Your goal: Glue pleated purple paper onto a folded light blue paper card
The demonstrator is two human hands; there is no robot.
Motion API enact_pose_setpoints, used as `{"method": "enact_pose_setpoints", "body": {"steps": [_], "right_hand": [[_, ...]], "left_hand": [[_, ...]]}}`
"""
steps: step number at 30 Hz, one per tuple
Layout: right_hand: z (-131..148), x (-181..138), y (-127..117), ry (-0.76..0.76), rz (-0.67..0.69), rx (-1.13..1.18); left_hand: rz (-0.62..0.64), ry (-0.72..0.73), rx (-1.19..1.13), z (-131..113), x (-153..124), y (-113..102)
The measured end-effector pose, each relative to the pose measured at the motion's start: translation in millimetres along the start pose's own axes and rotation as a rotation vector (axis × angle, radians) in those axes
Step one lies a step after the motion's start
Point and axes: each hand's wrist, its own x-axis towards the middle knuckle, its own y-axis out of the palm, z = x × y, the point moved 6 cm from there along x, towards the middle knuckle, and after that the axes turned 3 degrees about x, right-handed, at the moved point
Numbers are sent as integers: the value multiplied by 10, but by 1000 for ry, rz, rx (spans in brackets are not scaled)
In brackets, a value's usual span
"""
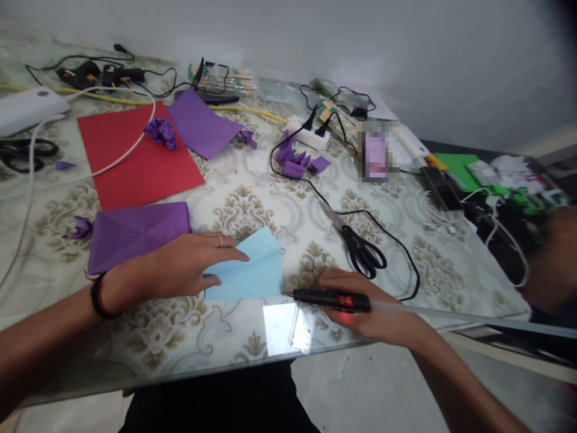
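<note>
A light blue folded paper lies near the table's front edge. My left hand rests flat on its left part, fingers stretched out, a ring on one finger and a dark band at the wrist. My right hand is closed round a black cutter with a red button, whose tip touches the blue paper's lower right edge. A large folded purple sheet lies just left of my left hand.
Black scissors lie right of the blue paper beside a black cable. A red sheet, a flat purple sheet, small folded purple pieces, a power strip, glue guns and phones lie farther back.
</note>
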Motion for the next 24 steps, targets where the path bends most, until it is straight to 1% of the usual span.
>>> {"method": "enact_pose_setpoints", "body": {"steps": [7, 17, 21, 22, 24], "right_hand": [[0, 42, 10, -18, 68, 47], [-136, 39, 6, 12, 15, 117], [-139, 22, -2, 19, -24, 137], [-125, 27, -7, 19, -25, 133], [-72, 50, -4, 10, 16, 109]], "left_hand": [[-9, -6, -2, -4, -12, -17], [9, -17, 17, 10, -18, 9], [7, -18, 28, -11, -6, -9], [6, -17, 30, -16, -4, -12], [1, -14, 32, -23, -4, -15]]}}
